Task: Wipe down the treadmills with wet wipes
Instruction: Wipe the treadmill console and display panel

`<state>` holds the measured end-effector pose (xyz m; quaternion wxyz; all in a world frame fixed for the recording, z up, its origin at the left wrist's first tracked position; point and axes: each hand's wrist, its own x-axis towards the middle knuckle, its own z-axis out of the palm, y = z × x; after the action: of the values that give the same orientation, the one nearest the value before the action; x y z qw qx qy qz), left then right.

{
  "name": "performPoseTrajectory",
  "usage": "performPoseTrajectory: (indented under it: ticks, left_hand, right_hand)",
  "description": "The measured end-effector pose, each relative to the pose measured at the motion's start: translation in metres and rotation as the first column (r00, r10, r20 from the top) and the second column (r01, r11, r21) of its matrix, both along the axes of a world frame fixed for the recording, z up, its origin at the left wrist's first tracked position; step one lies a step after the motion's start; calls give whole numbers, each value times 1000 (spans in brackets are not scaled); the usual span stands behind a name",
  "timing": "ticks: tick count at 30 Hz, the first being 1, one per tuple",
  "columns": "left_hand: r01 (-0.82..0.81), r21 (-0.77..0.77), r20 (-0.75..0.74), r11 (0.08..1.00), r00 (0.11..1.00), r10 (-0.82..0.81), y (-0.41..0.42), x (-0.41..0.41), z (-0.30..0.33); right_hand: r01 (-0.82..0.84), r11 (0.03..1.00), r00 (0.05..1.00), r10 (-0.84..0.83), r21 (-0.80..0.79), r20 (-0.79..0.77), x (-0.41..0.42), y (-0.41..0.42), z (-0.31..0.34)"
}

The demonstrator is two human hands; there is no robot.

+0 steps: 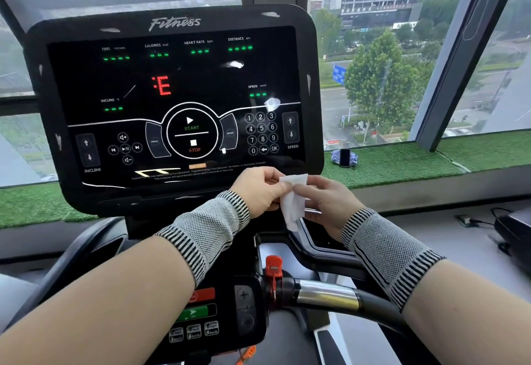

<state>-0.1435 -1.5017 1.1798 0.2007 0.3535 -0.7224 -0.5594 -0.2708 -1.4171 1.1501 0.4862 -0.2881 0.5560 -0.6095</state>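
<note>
Wet wipe (293, 201) hangs white and folded between your two hands, just below the lower edge of the treadmill console (172, 100). Your left hand (260, 190) pinches its upper left edge, and your right hand (324, 202) pinches it from the other side. Both wrists wear grey knitted bands. On the console a red E glows above the START and STOP pad. Below your arms, a red safety clip (273, 268) sits at the handlebar (330, 295).
</note>
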Motion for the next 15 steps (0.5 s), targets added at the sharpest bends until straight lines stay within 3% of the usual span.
performPoseTrajectory:
  ticks: [3,5,7,11,15]
  left_hand:
    - [12,-251,103,968,995,15,-4,0,-6]
    - [4,-506,203,863,972,115,-10,2,-5]
    - [23,-690,266,724,937,224,-19,8,-3]
    - [177,-760,431,625,857,282,-39,19,-7]
    - [335,-720,569,607,787,240,-40,18,-17]
  right_hand:
    - [-9,1000,1000,9,15,-12,-2,-2,-11]
    - [179,982,977,-171,59,-124,-10,-8,-19]
    - [399,913,881,-355,86,-313,-22,-14,-25]
    - [481,876,662,-339,33,-669,-28,-26,-19]
    - [365,931,518,-208,-6,-830,-12,-45,-17]
